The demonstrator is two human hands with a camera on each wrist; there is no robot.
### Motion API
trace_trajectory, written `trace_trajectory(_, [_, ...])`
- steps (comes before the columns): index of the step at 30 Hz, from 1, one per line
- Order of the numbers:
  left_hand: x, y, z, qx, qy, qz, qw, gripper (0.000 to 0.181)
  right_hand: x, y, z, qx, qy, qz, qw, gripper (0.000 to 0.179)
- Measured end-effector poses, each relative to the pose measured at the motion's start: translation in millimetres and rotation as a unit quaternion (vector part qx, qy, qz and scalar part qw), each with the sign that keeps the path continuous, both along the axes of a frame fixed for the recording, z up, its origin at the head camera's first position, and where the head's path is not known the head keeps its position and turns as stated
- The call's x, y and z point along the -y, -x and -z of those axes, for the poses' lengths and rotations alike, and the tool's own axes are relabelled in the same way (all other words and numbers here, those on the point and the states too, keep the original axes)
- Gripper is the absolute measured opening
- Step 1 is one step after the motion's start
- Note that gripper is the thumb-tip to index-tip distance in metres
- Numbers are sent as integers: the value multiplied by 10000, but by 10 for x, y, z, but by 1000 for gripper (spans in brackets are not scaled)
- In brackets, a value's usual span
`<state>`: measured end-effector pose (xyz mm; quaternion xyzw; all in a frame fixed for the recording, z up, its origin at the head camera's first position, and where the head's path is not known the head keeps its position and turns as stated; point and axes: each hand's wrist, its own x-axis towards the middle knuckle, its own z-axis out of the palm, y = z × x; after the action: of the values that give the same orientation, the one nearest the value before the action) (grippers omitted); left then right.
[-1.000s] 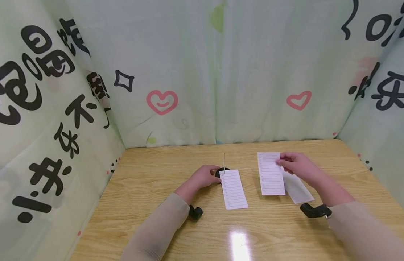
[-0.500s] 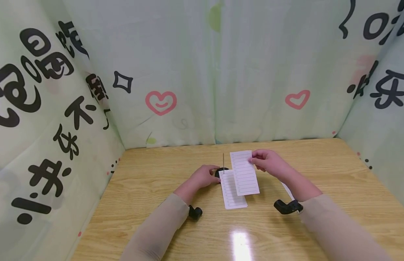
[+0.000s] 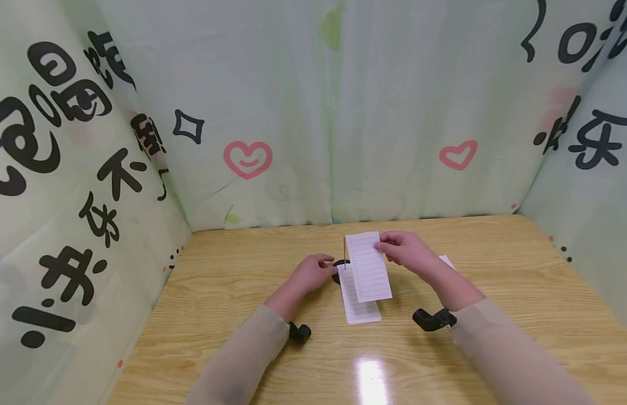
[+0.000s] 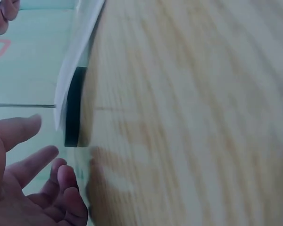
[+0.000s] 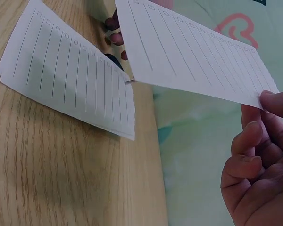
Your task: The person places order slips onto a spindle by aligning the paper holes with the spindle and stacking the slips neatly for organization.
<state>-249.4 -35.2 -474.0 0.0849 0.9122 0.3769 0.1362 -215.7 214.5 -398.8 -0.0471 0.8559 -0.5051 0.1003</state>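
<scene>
My right hand (image 3: pixel 404 250) pinches a lined white paper slip (image 3: pixel 369 267) by its upper right edge, thumb on the printed face. The slip hangs above the table, its upper left corner right beside the thin upright spike (image 3: pixel 345 250) of a bill spike. Lower down, a few similar slips (image 5: pixel 75 84) are threaded on the spike near its round black base (image 4: pixel 75 108), partly covered by the held one in the head view. My left hand (image 3: pixel 312 273) is just left of the base, thumb and fingers loosely bent with nothing between them, as the left wrist view shows.
Another white slip (image 3: pixel 447 260) lies on the wooden table (image 3: pixel 232 270), mostly hidden behind my right forearm. Black wrist mounts (image 3: pixel 434 319) stick out from both sleeves. A printed curtain (image 3: pixel 293 112) closes off the back and sides.
My right hand has carried the slip leftward from the right side of the table to the spike, over the threaded slips. My left hand has loosened slightly beside the base.
</scene>
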Motion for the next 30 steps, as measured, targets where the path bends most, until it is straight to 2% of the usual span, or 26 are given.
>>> trace_trajectory(4, [11, -21, -84, -162, -514, -243, 9982, 36, 69, 36, -15, 9, -35, 98, 9999, 31])
trace_trajectory(6, [3, -35, -151, -215, -902, -460, 9946, 37, 101, 57, -17, 23, 2, 138, 9999, 31])
trace_trajectory(10, [-35, -62, -291, -394, -1810, -883, 9787, 38, 153, 87, -9, 36, 107, 226, 9997, 29])
trace_trajectory(14, [-94, -83, -399, -610, -2399, -1046, 9632, 34, 186, 110, 18, 44, 216, 265, 9994, 29])
trace_trajectory(18, [-167, -79, -446, -611, -2537, -1041, 9597, 33, 206, 126, 49, 14, 304, 252, 9992, 29])
trace_trajectory(24, [-241, -60, -460, -574, -2270, -941, 9676, 30, 229, 140, 80, -4, 338, 257, 9991, 29])
trace_trajectory(30, [-259, -49, -495, -621, -2300, -827, 9677, 27, 233, 146, 82, -18, 299, 234, 9993, 28])
